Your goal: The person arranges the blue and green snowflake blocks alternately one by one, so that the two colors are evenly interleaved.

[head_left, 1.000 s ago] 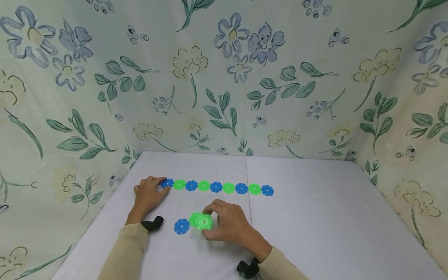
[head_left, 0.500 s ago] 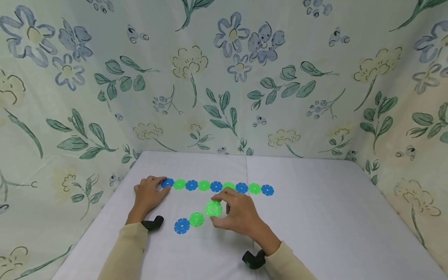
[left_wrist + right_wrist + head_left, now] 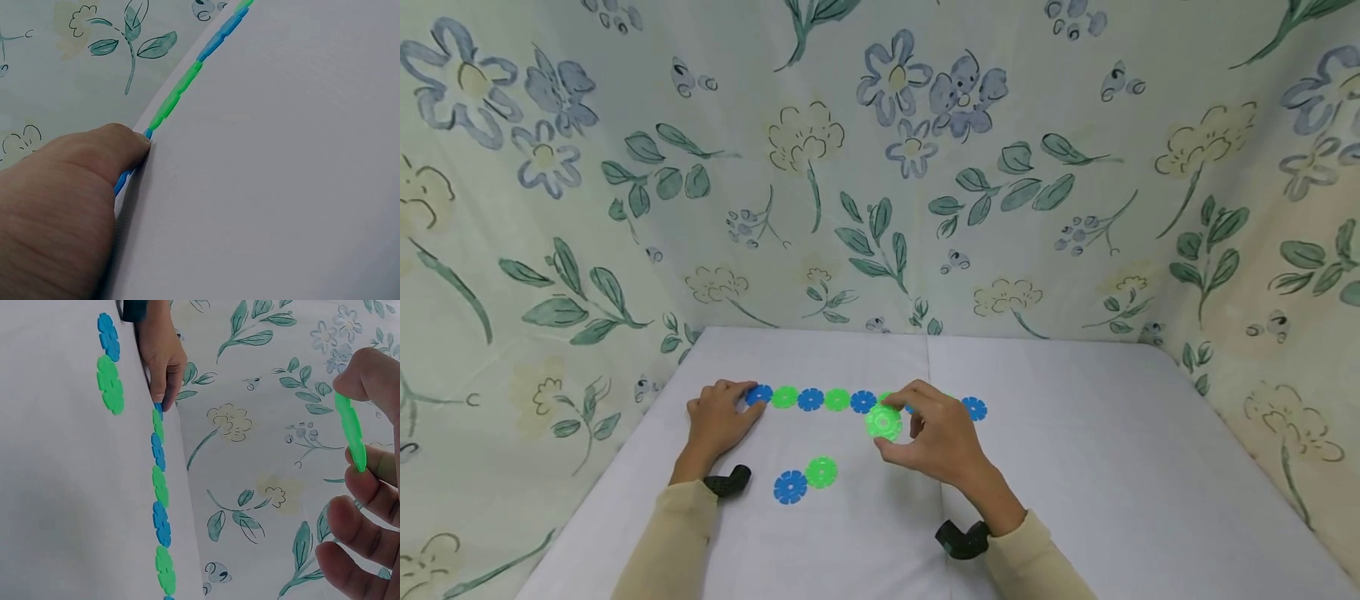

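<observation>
A straight row of flat, notched interlocking discs in alternating blue and green lies across the white table. At its left end my left hand (image 3: 715, 423) holds the blue end disc (image 3: 760, 395) between thumb and fingers. My right hand (image 3: 936, 433) pinches a loose green interlocking disc (image 3: 883, 423) by its edges, thumb below and index finger above. In the right wrist view this green disc (image 3: 351, 432) appears edge-on, raised off the table. In the head view it and the right hand overlap the row, hiding several discs near the right end; a blue disc (image 3: 974, 408) shows beyond the hand.
Nearer the front, a separate blue disc (image 3: 790, 487) and green disc (image 3: 822, 472) lie side by side, edges meeting. White cloth (image 3: 1075, 483) covers the table. A floral curtain (image 3: 880, 192) rises behind and at both sides. Each wrist carries a black camera mount.
My right hand has lifted the green disc away from the front pair and carried it right and back toward the row. My left hand has stayed at the row's left end.
</observation>
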The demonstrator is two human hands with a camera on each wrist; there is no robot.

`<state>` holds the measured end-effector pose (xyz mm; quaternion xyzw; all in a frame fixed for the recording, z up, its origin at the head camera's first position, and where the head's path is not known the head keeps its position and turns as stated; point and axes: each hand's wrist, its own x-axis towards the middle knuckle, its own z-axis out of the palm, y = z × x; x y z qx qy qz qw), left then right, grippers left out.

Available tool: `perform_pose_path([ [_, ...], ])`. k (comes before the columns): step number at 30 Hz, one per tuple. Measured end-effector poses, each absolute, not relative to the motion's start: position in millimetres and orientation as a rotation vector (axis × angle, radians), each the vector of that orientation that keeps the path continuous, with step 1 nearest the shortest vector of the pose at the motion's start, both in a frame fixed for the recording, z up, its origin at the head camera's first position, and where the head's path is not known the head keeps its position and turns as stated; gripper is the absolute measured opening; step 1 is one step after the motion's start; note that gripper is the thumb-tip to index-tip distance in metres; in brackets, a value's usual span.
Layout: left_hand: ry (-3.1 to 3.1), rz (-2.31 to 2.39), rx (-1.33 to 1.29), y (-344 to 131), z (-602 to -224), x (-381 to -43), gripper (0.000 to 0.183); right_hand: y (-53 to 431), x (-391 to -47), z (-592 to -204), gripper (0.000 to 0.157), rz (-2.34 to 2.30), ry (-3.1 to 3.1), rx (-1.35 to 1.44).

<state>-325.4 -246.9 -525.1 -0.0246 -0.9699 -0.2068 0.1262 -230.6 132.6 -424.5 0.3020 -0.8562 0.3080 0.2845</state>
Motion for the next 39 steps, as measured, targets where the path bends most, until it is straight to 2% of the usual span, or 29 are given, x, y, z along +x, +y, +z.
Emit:
perform_pose_path([
  [23, -2.811, -0.626, -0.088, -244.7, -522.1, -322.4, 0.052, 212.0, -247.1, -395.9, 0.046, 0.840, -2.172, 0.468],
  [39, -2.803, -0.625, -0.089, -245.2, -523.7, -323.7, 0.051, 254.1, -266.4, -414.9, 0.045, 0.759, -2.211, 0.179],
])
